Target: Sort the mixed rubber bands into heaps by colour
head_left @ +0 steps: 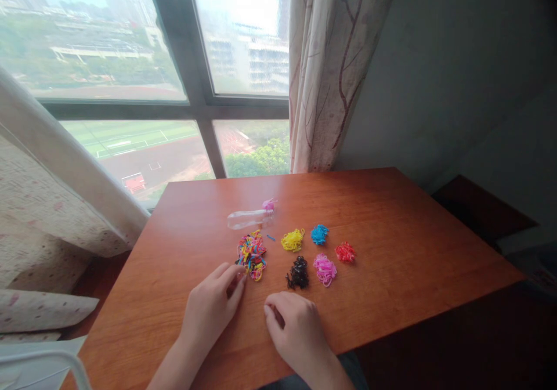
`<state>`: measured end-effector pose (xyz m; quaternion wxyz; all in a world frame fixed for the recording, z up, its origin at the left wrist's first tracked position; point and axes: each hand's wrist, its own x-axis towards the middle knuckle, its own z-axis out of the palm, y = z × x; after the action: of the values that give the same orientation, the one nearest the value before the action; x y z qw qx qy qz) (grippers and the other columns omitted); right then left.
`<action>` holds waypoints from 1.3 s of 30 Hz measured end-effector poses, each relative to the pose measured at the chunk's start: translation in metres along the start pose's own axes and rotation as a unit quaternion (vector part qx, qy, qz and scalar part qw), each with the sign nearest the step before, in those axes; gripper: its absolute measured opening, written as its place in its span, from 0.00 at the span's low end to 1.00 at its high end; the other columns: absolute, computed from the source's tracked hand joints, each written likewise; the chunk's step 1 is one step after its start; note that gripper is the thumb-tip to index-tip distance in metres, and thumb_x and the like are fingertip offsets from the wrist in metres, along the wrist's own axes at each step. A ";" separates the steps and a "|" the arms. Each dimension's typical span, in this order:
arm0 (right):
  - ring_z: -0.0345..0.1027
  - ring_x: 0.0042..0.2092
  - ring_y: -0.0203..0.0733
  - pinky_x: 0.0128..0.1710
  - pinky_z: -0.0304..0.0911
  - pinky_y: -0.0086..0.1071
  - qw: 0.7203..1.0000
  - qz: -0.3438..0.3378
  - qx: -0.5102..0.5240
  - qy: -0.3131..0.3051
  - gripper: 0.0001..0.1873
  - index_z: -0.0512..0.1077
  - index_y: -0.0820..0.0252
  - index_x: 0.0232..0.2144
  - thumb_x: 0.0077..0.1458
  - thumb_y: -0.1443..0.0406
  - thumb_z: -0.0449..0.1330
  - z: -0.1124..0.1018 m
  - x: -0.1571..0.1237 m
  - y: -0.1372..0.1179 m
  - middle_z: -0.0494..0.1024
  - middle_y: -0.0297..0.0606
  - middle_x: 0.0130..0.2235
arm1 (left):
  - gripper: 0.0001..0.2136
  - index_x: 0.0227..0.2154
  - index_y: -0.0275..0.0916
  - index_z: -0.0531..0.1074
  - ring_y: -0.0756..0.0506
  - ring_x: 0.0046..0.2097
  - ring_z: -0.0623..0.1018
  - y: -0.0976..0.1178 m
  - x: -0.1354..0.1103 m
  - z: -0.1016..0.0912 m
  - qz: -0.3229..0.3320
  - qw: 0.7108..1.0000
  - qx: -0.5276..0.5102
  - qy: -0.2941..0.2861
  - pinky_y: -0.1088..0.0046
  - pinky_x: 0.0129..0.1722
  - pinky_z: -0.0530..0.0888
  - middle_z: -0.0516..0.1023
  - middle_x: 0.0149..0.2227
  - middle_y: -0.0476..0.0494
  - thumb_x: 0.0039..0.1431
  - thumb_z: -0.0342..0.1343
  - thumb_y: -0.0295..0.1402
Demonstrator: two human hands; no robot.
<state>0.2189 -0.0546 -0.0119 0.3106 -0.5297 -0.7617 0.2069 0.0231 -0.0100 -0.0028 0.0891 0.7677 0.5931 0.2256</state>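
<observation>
A mixed heap of small coloured rubber bands (251,255) lies on the wooden table. My left hand (213,300) is at its near left edge, thumb and fingers drawn together in a pinch against the bands; what sits between the tips is too small to tell. To the right, my right hand (296,323) rests low over the table with curled fingers and thumb closed together, just in front of the black bands (298,273). Anything inside that grip is hidden. Sorted piles lie beyond it: yellow bands (293,239), blue bands (319,234), pink bands (325,270) and red bands (345,252).
Behind the heap, a clear plastic bottle-shaped container (246,219) lies on its side, with something pink (269,205) at its right end. One stray blue band (271,238) is beside the heap. The table (404,239) reaches a window and curtains (322,71).
</observation>
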 end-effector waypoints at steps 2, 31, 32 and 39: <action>0.68 0.31 0.36 0.31 0.51 0.29 1.000 -0.001 0.000 0.002 0.08 0.68 0.56 0.28 0.58 0.71 0.54 0.000 -0.001 0.000 0.74 0.31 0.28 | 0.09 0.39 0.45 0.74 0.51 0.28 0.77 0.002 0.002 0.000 0.003 1.000 -0.005 -0.001 0.77 0.28 0.70 0.77 0.31 0.52 0.65 0.49 0.36; 0.67 0.30 0.35 0.30 0.52 0.28 1.000 -0.009 -0.016 0.001 0.08 0.68 0.56 0.28 0.58 0.71 0.55 -0.002 0.001 -0.001 0.74 0.30 0.27 | 0.09 0.40 0.45 0.75 0.49 0.29 0.77 0.009 0.016 -0.005 0.013 0.999 0.041 0.003 0.78 0.28 0.67 0.79 0.31 0.51 0.62 0.49 0.32; 0.67 0.30 0.35 0.30 0.52 0.28 1.000 -0.009 -0.016 0.001 0.08 0.67 0.56 0.28 0.58 0.71 0.55 -0.002 0.001 -0.001 0.74 0.30 0.27 | 0.09 0.39 0.45 0.75 0.49 0.30 0.77 0.009 0.017 -0.005 0.010 0.999 0.047 -0.002 0.78 0.28 0.67 0.79 0.31 0.51 0.62 0.49 0.32; 0.67 0.30 0.36 0.31 0.51 0.28 1.000 -0.002 -0.006 -0.001 0.07 0.67 0.56 0.29 0.58 0.71 0.54 -0.002 0.000 0.000 0.74 0.31 0.28 | 0.08 0.34 0.44 0.74 0.50 0.29 0.76 0.008 0.017 -0.008 0.014 0.999 0.043 0.008 0.78 0.28 0.66 0.79 0.31 0.51 0.63 0.49 0.34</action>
<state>0.2203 -0.0547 -0.0105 0.3068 -0.5297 -0.7645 0.2022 0.0297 0.0025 0.0114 0.0482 0.7771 0.5924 0.2070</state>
